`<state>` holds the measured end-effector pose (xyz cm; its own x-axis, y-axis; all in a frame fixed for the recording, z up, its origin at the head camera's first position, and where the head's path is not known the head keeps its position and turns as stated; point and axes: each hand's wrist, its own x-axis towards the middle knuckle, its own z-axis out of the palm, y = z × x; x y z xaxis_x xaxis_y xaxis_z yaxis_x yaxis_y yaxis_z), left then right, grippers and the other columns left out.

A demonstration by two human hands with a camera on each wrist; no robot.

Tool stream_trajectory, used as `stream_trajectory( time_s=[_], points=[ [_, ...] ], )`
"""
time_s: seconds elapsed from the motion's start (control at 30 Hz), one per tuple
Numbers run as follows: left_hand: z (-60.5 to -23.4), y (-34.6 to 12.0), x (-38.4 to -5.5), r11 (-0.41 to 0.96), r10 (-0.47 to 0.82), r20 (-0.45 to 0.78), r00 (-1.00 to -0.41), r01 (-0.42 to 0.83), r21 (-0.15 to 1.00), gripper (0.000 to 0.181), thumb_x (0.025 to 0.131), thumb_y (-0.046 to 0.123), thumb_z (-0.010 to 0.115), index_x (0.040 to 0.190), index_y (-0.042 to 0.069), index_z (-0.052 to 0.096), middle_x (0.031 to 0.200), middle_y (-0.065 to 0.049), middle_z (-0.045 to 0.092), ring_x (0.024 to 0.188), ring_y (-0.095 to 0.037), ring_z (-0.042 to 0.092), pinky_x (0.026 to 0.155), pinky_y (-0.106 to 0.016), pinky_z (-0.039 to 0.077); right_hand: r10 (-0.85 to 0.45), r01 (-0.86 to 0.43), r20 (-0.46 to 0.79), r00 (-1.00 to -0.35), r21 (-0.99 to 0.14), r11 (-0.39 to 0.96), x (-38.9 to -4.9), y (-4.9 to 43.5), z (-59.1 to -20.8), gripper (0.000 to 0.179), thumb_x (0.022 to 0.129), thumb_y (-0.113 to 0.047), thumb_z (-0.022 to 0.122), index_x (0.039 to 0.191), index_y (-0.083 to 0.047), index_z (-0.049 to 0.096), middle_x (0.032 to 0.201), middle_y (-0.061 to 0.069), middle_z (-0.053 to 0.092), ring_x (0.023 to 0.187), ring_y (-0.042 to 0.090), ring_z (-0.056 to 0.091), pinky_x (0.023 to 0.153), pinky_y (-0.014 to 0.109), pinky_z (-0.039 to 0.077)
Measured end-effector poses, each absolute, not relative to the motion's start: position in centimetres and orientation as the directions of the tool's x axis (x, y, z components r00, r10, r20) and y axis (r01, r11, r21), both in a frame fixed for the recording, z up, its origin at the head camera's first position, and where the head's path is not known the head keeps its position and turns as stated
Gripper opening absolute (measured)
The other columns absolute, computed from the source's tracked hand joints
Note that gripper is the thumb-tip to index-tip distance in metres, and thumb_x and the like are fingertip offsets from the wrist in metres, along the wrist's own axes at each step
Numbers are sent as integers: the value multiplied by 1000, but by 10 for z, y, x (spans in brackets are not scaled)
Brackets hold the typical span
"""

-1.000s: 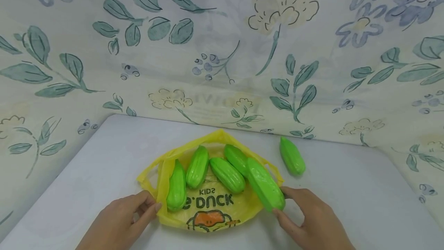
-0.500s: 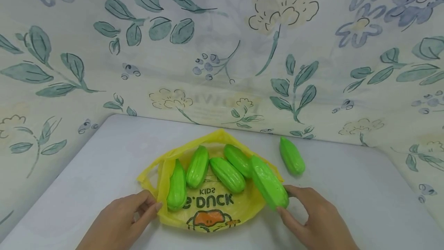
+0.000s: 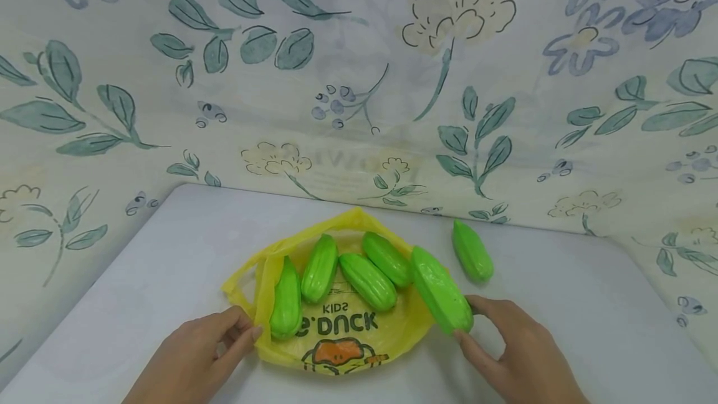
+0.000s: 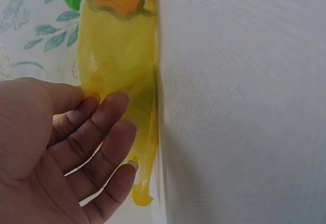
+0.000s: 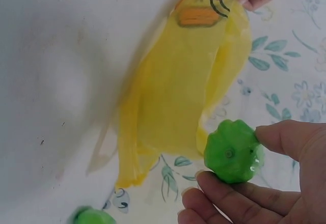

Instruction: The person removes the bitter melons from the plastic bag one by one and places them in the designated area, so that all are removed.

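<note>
My left hand (image 3: 199, 354) pinches the near left edge of a yellow plastic bag (image 3: 417, 326) with a duck print. In the left wrist view, thumb and forefinger hold the bag's film (image 4: 117, 51), the other fingers lying along it. The bag lies with its mouth spread wide, and several bright green ridged gourds (image 3: 367, 282) rest in it. With thumb and fingers, my right hand (image 3: 516, 354) grips another green gourd (image 3: 440, 292) by its near end, the far tip overlapping the bag's right rim. The right wrist view shows this gourd's blunt end (image 5: 232, 152) between thumb and fingers.
One more green gourd (image 3: 473, 252) lies on the white table (image 3: 583, 304), right of the bag. Behind the table rises a flower-print cloth (image 3: 359, 80), which also runs along both sides.
My right hand has moved slightly to the right with the gourd, drawing it from over the bag's interior to its right rim. The left hand and the bag stay put.
</note>
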<state>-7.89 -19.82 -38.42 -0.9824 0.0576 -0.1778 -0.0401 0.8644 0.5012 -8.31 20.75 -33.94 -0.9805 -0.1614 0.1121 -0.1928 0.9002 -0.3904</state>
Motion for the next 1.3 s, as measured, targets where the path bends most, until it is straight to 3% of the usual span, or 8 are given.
stream_trajectory(
  time_s=[1.3],
  points=[
    [-385, -199, -79, 862, 54, -175, -983, -42, 505, 18, 100, 34, 73, 100, 16, 68, 80, 13, 64, 68, -10, 52, 61, -28, 47, -110, -149, 128, -986, -356, 922, -87, 222, -339, 57, 89, -38, 85, 134, -7, 67, 124, 8, 71, 110, 32, 69, 91, 56, 57]
  ],
)
